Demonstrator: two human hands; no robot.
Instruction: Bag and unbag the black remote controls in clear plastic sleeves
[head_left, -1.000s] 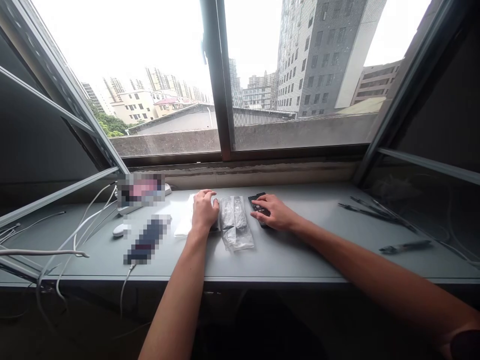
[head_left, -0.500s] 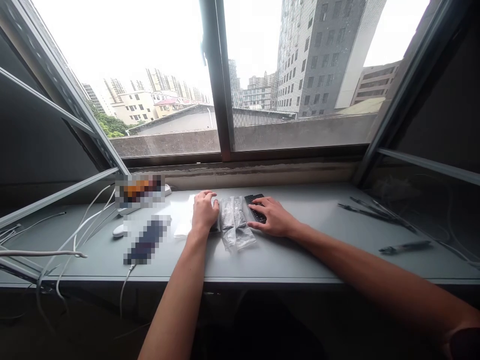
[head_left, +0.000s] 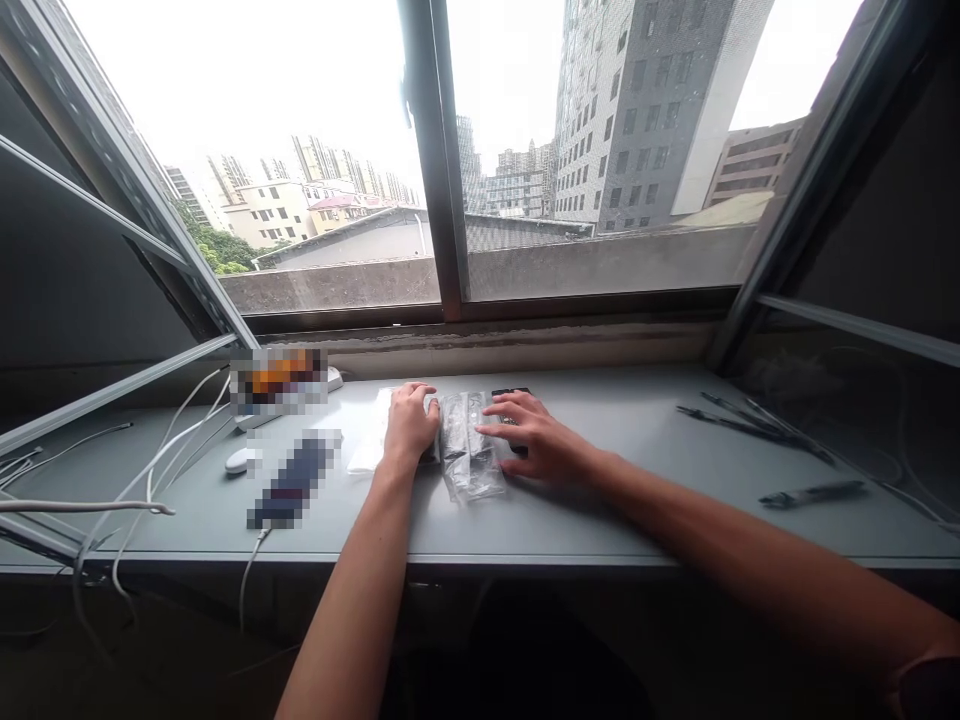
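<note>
My left hand (head_left: 410, 422) lies with its fingers bent forward and thumb apart, over white paper (head_left: 366, 452) and the dark edge of something mostly hidden beneath it. Right of it is a clear, crinkled plastic bag (head_left: 466, 445), flat on the desk; what it holds, if anything, I cannot make out. My right hand (head_left: 538, 437) is spread above a small black keyboard (head_left: 512, 393), covering most of its keys. Its fingertips reach left to the bag's right side; whether they touch it I cannot tell. Nothing shows in its grip.
On the left of the desk (head_left: 600, 530) are a white mouse-like object (head_left: 238, 461), a blurred-out dark item (head_left: 292, 480) on a cable, and a white power strip (head_left: 334, 379). White cables (head_left: 161, 450) hang over the front edge. Several pens (head_left: 810, 494) lie at right. A window stands behind.
My right hand has shifted slightly left, its fingers moving from the black keyboard toward the plastic bag. The bag's right edge looks pushed a little. My left hand stays put.
</note>
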